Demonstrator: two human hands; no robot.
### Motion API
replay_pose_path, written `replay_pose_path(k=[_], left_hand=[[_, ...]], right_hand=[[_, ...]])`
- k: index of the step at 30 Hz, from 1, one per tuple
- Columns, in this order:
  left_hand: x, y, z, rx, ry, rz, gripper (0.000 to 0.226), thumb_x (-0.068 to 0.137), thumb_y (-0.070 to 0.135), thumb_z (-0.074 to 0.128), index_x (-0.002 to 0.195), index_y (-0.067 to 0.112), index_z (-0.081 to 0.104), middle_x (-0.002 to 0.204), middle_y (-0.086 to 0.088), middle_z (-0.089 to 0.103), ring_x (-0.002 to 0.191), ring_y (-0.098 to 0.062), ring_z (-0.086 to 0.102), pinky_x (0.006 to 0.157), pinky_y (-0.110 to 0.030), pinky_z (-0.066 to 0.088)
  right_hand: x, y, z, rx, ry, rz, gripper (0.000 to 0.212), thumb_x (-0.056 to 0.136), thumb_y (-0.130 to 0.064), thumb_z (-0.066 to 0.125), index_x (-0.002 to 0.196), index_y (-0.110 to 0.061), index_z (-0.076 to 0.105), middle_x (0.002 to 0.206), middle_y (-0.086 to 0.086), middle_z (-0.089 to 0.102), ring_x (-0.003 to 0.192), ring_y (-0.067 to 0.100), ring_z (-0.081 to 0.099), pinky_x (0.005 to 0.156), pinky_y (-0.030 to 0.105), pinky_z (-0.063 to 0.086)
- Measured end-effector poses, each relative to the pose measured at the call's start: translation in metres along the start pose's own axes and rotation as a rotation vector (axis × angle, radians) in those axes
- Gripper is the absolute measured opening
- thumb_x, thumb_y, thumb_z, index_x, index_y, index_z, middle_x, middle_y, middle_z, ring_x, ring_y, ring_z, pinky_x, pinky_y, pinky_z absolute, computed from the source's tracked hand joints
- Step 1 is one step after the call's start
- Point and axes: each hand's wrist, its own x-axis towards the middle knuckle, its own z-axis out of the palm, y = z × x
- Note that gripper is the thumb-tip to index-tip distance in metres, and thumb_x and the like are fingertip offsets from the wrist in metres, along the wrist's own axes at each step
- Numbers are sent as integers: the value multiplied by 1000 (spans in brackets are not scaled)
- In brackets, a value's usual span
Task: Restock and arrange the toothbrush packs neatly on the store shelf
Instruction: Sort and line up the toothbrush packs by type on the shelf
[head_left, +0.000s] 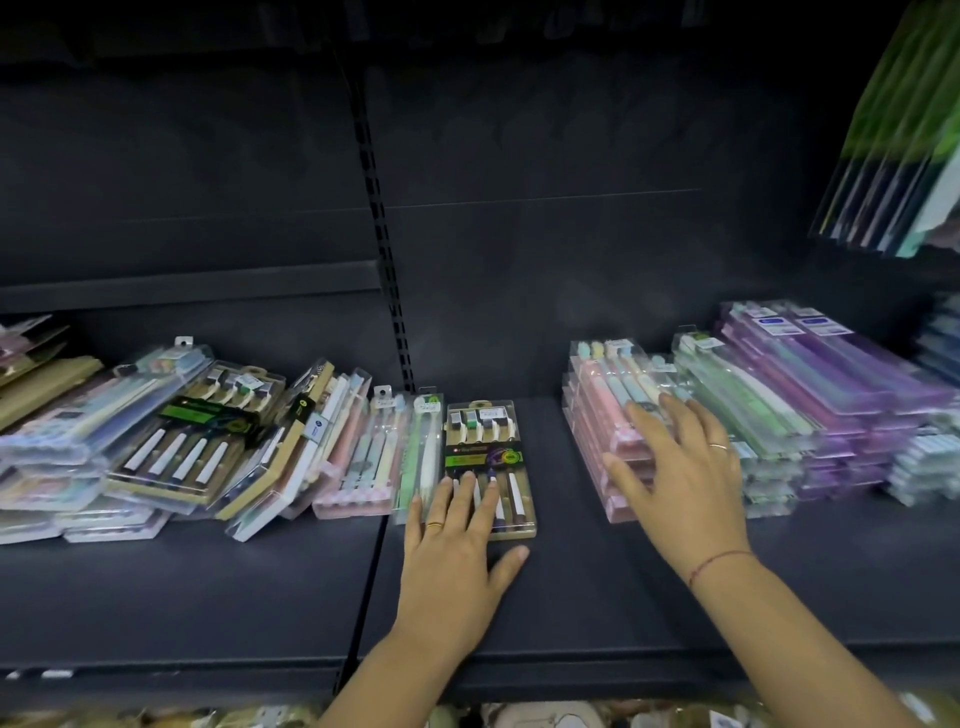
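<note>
Both spread flat on toothbrush packs (483, 441): left hand (457, 540), right hand (680, 467).
Probably light, stiff, slippery; better to grip by long edges.

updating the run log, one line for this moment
left hand: flat on black toothbrush pack | right hand: spread on pink pack stack

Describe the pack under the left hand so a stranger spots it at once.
Follow the slotted upright down to the shelf. Just right lies a toothbrush pack under the left hand. Its black-and-green label sets it apart from the pastel packs beside it.
</note>
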Motion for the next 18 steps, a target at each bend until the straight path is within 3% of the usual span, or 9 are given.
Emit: replay_pose_path(k=[2,3,4,6,8,10,13,16,18], left_hand=[[-4,3,-4,-2,-26,10,84,89,71,-2,146,29,43,152,-2,42,141,-25,39,113,-46,16],[-5,3,-3,-1,8,26,80,93,69,2,141,27,51,146,-2,51,135,-25,47,110,-47,22],[-6,3,-5,-43,-24,47,79,92,69,4,142,28,50,147,0,49,138,-24,43,112,-47,18],[-6,-4,-7,-118,32,67,83,84,71,7,148,29,41,155,3,36,148,-21,23,116,-41,-2],[-3,-15,-9,-150,118,16,87,82,71,10,148,24,41,156,-1,35,149,-23,20,117,-39,-1],[-1,-27,-12,-109,126,-56,96,77,73,0,152,21,32,161,-4,24,150,-24,13,119,-37,1],[-4,-36,-13,-85,47,-95,100,74,74,-10,157,23,13,165,1,6,151,-17,-3,120,-33,-3],[-7,-38,-14,-113,31,-71,73,98,64,20,157,23,10,165,3,3,151,-15,-6,120,-30,-2],[-8,-40,-15,-119,30,-56,67,100,56,27,157,24,10,165,4,2,151,-13,-7,120,-28,-1]], right_hand=[[-2,-2,0,-15,50,2,55,85,-43,69,132,-18,58,146,16,44,142,39,27,118,56,7],[-4,-5,-2,15,99,-20,54,86,-45,66,132,-17,58,147,16,42,143,37,25,119,50,1],[-7,-11,-4,74,148,-65,52,88,-46,60,130,-16,59,146,15,43,142,34,26,120,47,4],[-19,-26,-6,239,148,-187,47,90,-42,48,126,-15,60,142,9,48,137,27,36,117,47,26],[-35,-42,2,298,-5,-323,46,91,-38,43,130,-18,59,140,1,52,135,18,39,115,45,33],[-50,-53,18,205,-202,-459,51,91,-41,41,138,-24,51,145,-4,48,139,12,32,121,33,16],[-62,-60,36,139,-434,-535,62,91,-48,33,150,-27,33,155,-7,34,146,12,20,118,23,-7],[-59,-60,39,136,-470,-524,77,84,-61,11,155,-31,13,162,-12,9,149,6,-2,113,21,-21],[-56,-61,37,131,-511,-496,87,75,-66,1,155,-33,5,162,-16,-2,143,-1,-16,109,18,-21]])
